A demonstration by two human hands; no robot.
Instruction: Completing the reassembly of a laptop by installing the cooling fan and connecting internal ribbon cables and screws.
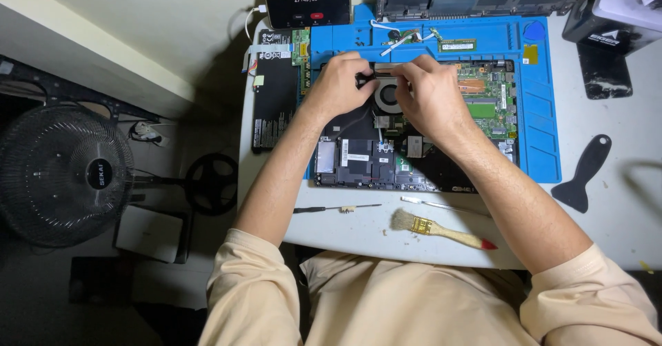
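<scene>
Upper centre of frame: I see my left hand (pixel 339 84) and right hand (pixel 431 96) each in a closed grip on a small black part (pixel 365 78). It sits over the fan (pixel 387 95) of the opened laptop (pixel 358 156) on the blue mat (pixel 541 132).

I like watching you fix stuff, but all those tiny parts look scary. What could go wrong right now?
Both hands, left hand and right hand, pinch at the cooling fan inside the open laptop; a hard pull might snap its thin wires. The small loose parts on the blue mat could get knocked and lost. The screwdriver and brush lie near the table edge by the person's body, so a forearm might nudge them off.
</scene>
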